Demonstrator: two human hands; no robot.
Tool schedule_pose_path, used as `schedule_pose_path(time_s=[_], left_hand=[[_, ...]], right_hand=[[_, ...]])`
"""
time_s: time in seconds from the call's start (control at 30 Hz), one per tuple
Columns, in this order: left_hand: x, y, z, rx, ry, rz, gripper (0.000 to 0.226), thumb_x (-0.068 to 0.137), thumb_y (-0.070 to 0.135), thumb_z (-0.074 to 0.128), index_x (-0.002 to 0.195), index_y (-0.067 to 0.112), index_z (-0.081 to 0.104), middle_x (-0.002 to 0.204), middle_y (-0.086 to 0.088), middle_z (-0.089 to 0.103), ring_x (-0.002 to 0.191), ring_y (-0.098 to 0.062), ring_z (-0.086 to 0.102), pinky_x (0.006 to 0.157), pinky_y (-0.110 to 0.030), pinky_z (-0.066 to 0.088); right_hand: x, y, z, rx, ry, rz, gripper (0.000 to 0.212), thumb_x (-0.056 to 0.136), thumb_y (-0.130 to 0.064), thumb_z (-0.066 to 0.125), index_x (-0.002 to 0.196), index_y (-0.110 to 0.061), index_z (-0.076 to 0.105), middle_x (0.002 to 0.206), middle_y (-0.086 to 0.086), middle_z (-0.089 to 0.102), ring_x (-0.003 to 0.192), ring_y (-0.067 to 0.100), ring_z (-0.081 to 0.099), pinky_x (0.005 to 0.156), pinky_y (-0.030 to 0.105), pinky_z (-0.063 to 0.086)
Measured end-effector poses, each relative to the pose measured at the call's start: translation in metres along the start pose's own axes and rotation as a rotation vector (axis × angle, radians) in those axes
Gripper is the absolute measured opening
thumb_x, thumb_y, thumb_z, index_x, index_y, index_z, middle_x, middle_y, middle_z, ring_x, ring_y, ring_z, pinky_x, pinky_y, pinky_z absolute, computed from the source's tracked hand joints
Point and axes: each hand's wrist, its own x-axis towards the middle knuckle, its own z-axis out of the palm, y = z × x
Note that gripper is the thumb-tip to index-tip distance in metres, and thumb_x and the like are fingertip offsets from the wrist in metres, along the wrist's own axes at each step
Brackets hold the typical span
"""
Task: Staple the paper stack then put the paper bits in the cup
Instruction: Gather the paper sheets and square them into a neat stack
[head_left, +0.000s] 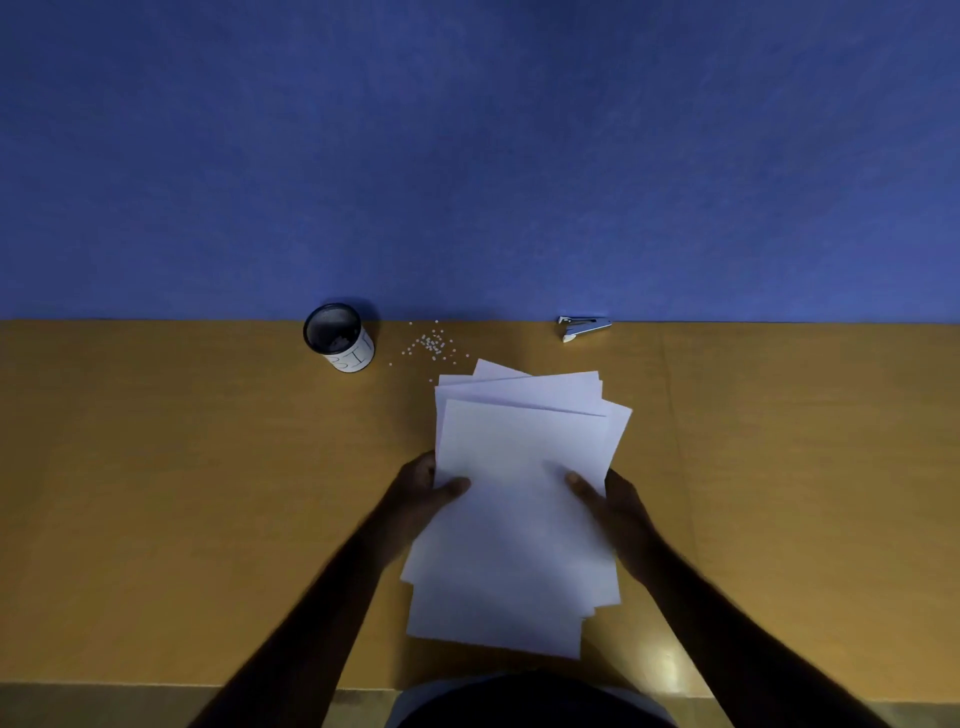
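My forearms reached in from the near edge, and my left hand (415, 491) and right hand (613, 501) held the loose paper stack (514, 519) by its side edges, thumbs curled on top, other fingers hidden beneath. Its sheets lay fanned, unaligned. At the far edge of the bench (182, 467) stood the cup (340, 339) on the left, paper bits (431, 345) scattered just right of it, and the stapler (583, 328) farther right.
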Motion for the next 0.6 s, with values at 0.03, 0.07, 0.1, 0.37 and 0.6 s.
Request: schedule_pose_path(time_s=[0.03, 0.07, 0.1, 0.37, 0.6], left_hand=[[-0.001, 0.006, -0.002, -0.016, -0.005, 0.008, 0.037, 0.095, 0.011, 0.077, 0.131, 0.013, 0.068, 0.121, -0.004, 0.080, 0.115, -0.024, 0.076, 0.099, -0.039, 0.061], [-0.003, 0.013, -0.003, -0.030, -0.012, 0.017, 0.036, 0.095, 0.011, 0.077, 0.130, 0.014, 0.068, 0.121, -0.003, 0.080, 0.114, -0.022, 0.076, 0.097, -0.036, 0.062], [-0.005, 0.021, -0.003, -0.045, -0.018, 0.028, 0.035, 0.095, 0.011, 0.077, 0.129, 0.016, 0.068, 0.120, -0.001, 0.081, 0.113, -0.020, 0.077, 0.094, -0.032, 0.063], [-0.017, 0.071, -0.004, -0.084, 0.053, 0.195, 0.038, 0.097, 0.010, 0.074, 0.133, 0.021, 0.067, 0.122, 0.005, 0.079, 0.113, -0.011, 0.074, 0.095, -0.028, 0.062], [-0.023, 0.080, -0.003, 0.075, 0.053, 0.240, 0.032, 0.095, 0.015, 0.077, 0.112, 0.039, 0.064, 0.110, 0.013, 0.073, 0.105, 0.007, 0.069, 0.084, -0.014, 0.059]], right_hand=[[0.001, -0.009, -0.001, 0.042, -0.021, -0.013, 0.032, 0.094, -0.031, 0.074, 0.122, -0.018, 0.074, 0.119, 0.003, 0.077, 0.110, 0.025, 0.074, 0.095, 0.046, 0.058], [0.002, -0.019, -0.001, 0.084, -0.035, -0.017, 0.034, 0.092, -0.028, 0.076, 0.123, -0.014, 0.074, 0.121, 0.007, 0.076, 0.112, 0.029, 0.073, 0.099, 0.049, 0.056], [0.004, -0.028, -0.002, 0.108, -0.043, -0.015, 0.034, 0.090, -0.024, 0.077, 0.122, -0.011, 0.074, 0.121, 0.010, 0.075, 0.113, 0.031, 0.072, 0.100, 0.051, 0.055], [0.000, -0.092, 0.008, 0.061, 0.070, -0.298, 0.032, 0.087, -0.015, 0.078, 0.118, -0.015, 0.072, 0.114, 0.005, 0.077, 0.108, 0.023, 0.073, 0.090, 0.044, 0.061], [-0.003, -0.091, 0.003, -0.056, 0.041, -0.326, 0.028, 0.091, -0.012, 0.076, 0.118, -0.016, 0.072, 0.111, 0.004, 0.078, 0.105, 0.022, 0.074, 0.093, 0.047, 0.059]])
